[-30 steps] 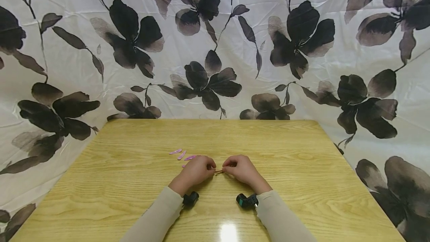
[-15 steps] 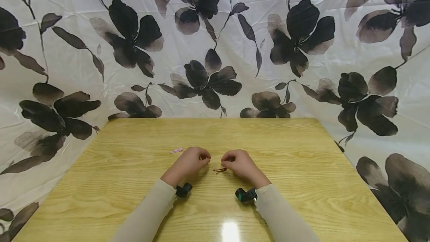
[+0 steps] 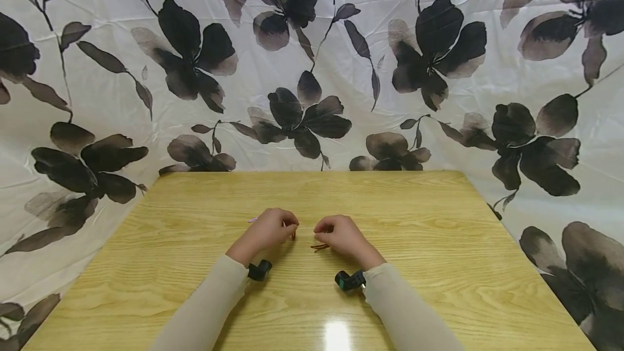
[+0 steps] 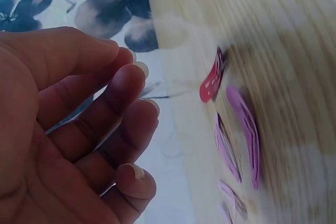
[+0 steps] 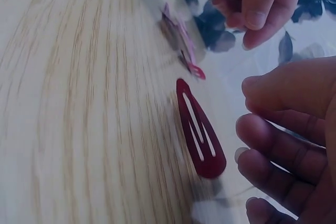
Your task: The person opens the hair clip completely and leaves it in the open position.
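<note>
Two red snap hair clips are in view. The nearer one, a dark red hair clip (image 5: 209, 167), lies on the table by the right hand (image 3: 343, 236), whose fingers are loosely bent with nothing between them. Beside the fingertips of the left hand (image 3: 265, 233) is the other red clip (image 4: 211, 83), on the tabletop in the left wrist view. That hand's thumb and fingers are loosely curved, apart from the clip, and hold nothing. Several pink-purple hair clips (image 4: 247, 124) lie past the left hand; the head view shows only the tip of one (image 3: 252, 220).
A wood-grain table (image 3: 414, 215) extends around both hands. Behind and beside it hangs white cloth (image 3: 361, 85) with dark flowers. Each wrist wears a black camera, such as the left wrist camera (image 3: 260, 270).
The left hand has moved left and slightly away, and one red clip now shows at its fingertips. The right hand has shifted a little left. Most purple clips are now hidden behind the left hand.
</note>
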Demonstrator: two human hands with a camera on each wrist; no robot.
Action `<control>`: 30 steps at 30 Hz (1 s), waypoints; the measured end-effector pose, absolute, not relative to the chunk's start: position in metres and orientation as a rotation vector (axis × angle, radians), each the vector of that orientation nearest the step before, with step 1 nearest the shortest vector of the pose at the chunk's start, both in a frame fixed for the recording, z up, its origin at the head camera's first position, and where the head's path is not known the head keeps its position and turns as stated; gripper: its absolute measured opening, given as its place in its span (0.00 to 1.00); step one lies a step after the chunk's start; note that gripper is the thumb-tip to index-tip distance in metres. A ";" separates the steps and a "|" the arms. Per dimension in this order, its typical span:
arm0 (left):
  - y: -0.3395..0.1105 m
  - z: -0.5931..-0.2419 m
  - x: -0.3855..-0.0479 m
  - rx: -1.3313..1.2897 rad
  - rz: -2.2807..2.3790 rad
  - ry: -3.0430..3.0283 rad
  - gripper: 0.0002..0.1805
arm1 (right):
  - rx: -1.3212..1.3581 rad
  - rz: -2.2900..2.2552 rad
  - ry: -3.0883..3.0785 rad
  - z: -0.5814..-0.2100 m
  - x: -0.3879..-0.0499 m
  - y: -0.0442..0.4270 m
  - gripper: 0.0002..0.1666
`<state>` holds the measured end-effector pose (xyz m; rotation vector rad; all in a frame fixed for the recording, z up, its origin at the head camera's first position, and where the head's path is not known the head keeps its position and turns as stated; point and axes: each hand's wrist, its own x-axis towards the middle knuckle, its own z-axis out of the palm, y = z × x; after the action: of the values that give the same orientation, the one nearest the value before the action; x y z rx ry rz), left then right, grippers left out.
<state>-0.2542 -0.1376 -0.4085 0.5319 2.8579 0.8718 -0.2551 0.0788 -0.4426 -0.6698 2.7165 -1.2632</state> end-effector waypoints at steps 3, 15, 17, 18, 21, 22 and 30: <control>-0.141 -0.407 -0.254 0.525 0.873 2.845 0.11 | -0.670 -1.254 2.718 -0.443 -0.256 0.074 0.07; -0.154 -0.408 -0.254 0.500 0.763 2.905 0.09 | -0.719 -1.219 2.720 -0.442 -0.258 0.057 0.09; -0.156 -0.408 -0.254 0.502 0.752 2.904 0.10 | -0.723 -1.213 2.717 -0.441 -0.258 0.054 0.09; -0.157 -0.408 -0.254 0.504 0.751 2.902 0.10 | -0.723 -1.217 2.710 -0.441 -0.257 0.053 0.09; -0.162 -0.410 -0.254 0.504 0.751 2.903 0.10 | -0.728 -1.219 2.703 -0.441 -0.258 0.050 0.10; -0.163 -0.411 -0.253 0.506 0.753 2.904 0.10 | -0.731 -1.223 2.699 -0.442 -0.258 0.049 0.10; -0.175 -0.415 -0.253 0.451 0.782 2.888 0.09 | -0.727 -1.244 2.680 -0.442 -0.259 0.041 0.10</control>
<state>-0.2535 -0.1747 -0.4152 0.4513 2.8877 0.7815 -0.2590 0.0413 -0.4419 -0.7275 2.6799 -1.2436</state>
